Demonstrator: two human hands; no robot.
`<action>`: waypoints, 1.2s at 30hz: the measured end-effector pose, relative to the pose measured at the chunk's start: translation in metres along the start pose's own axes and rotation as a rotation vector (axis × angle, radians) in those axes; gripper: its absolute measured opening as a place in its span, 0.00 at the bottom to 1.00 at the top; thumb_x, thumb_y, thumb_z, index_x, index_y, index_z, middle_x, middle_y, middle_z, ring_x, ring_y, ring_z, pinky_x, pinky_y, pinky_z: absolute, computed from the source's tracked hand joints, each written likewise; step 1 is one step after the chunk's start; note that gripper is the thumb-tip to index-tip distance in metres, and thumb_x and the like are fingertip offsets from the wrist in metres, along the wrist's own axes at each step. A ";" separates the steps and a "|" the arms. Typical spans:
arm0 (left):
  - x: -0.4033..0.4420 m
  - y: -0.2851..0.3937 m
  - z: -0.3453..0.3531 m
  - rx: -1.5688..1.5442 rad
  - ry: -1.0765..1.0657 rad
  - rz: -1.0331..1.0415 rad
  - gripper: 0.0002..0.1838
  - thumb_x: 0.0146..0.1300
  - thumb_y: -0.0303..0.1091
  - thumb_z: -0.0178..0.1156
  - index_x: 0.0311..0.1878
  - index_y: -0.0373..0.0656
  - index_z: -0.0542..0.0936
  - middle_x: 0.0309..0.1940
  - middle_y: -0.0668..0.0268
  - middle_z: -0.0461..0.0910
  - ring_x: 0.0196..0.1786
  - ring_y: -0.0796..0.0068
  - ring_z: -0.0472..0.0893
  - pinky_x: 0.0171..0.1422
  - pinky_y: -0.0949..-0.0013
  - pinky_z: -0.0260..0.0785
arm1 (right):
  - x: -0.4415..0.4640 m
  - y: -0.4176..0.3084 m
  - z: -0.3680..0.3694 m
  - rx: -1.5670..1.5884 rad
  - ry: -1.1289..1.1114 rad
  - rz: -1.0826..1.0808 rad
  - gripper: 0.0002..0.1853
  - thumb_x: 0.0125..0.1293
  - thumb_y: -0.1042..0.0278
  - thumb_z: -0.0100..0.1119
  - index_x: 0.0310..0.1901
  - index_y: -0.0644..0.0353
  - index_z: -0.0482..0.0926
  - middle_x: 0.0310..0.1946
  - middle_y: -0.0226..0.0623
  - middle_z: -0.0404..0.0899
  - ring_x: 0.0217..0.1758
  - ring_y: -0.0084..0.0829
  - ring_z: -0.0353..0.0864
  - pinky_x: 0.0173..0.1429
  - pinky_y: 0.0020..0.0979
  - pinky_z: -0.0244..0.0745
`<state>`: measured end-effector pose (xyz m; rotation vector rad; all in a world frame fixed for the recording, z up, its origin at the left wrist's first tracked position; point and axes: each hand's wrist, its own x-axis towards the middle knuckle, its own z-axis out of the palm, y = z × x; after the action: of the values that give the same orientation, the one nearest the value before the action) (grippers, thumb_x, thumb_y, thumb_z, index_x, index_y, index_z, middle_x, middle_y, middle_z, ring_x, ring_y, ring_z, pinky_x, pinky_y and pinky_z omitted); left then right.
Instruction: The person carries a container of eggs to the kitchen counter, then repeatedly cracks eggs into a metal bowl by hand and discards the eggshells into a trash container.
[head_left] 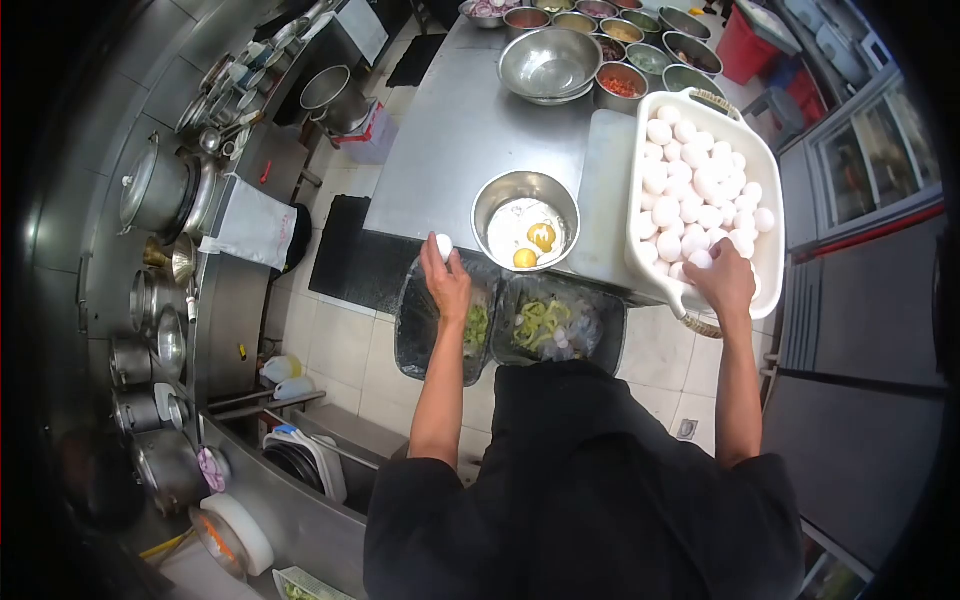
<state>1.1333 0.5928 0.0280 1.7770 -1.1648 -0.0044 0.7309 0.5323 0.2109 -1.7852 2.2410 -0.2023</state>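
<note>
My left hand (448,285) is closed around a white egg (444,246), just left of a round steel bowl (484,228). Inside that bowl lie raw egg whites and yolks (541,236). At the right, a white plastic basket (634,190) with two handles holds a heap of white eggs (690,180). My right hand (727,284) reaches into its near end, fingers closed on another egg (700,259), which the hand partly hides.
Below the steel table (430,150) stand a left bin (410,345) and a right bin (612,345) with green scraps. Empty nested bowls (550,62) and several ingredient bowls (621,82) sit at the back. A pale board (606,160) lies beside the basket.
</note>
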 end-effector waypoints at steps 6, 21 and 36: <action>0.001 -0.024 0.017 0.114 -0.146 0.050 0.28 0.65 0.24 0.58 0.68 0.33 0.68 0.62 0.42 0.69 0.62 0.42 0.72 0.65 0.52 0.67 | 0.008 -0.004 -0.009 1.252 -0.252 0.066 0.21 0.58 0.61 0.59 0.50 0.66 0.76 0.35 0.43 0.81 0.37 0.36 0.83 0.39 0.37 0.81; 0.088 0.114 -0.048 -0.931 -0.734 -0.346 0.28 0.66 0.25 0.61 0.68 0.30 0.68 0.49 0.60 0.81 0.44 0.73 0.81 0.47 0.70 0.74 | 0.025 -0.172 0.023 0.552 -0.141 -1.146 0.30 0.51 0.64 0.71 0.59 0.51 0.75 0.42 0.38 0.83 0.46 0.45 0.82 0.50 0.42 0.77; 0.115 0.132 -0.018 -0.582 -0.990 -0.229 0.17 0.60 0.24 0.66 0.53 0.34 0.77 0.44 0.61 0.82 0.39 0.76 0.81 0.41 0.71 0.73 | 0.053 -0.173 0.052 0.259 -0.133 -1.330 0.29 0.50 0.68 0.69 0.58 0.43 0.80 0.40 0.37 0.83 0.45 0.43 0.84 0.45 0.44 0.79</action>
<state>1.1115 0.5161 0.1846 1.3421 -1.3954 -1.3445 0.8969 0.4439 0.2025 -2.6583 0.5804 -0.5411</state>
